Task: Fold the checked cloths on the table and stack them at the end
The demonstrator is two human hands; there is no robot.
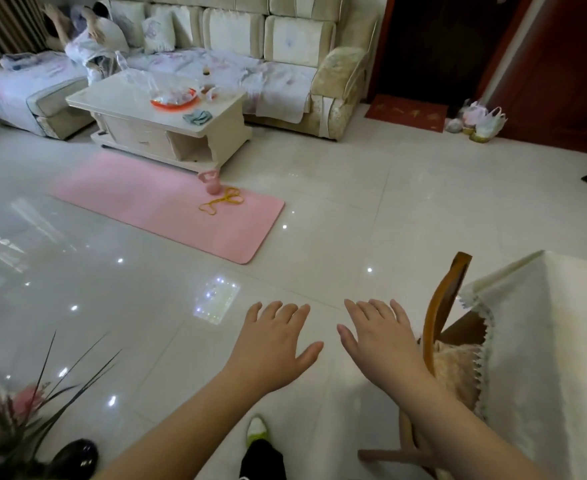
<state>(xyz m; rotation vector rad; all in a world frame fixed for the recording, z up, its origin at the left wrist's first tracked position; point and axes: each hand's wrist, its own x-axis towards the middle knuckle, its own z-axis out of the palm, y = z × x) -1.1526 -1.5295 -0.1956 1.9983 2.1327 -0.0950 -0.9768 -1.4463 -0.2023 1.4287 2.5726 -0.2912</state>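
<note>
Both hands are held out in front of us over the tiled floor [319, 209], palms down, fingers straight and spread: the left hand [278, 344] and the right hand [382, 341] hold nothing and touch nothing.

Location of the task's items: no checked cloth can be found in this view. What we do see at the right edge is one corner of a table [576, 323] under a cream tablecloth with a lace-trimmed edge. We judge this to be the work table, but its top runs out of frame, so the cloths' position and number cannot be reported. One wooden chair [441, 306] with a fluffy seat pad stands against that corner, just beside our right forearm.

Handling, as a judgement only: checked cloths would be light, soft and limp, not fragile, prone to sag and crease. We would pinch each at two adjacent corners, lay it flat and fold edge to edge. The task appears not yet begun.

Count of other items: one pink mat [153, 209] on the floor, carrying one pink kettlebell [210, 183] and one yellow cord [222, 202]; one low coffee table [139, 109]; one sofa [250, 39] behind it. A further person lies at the sofa's far end.
</note>
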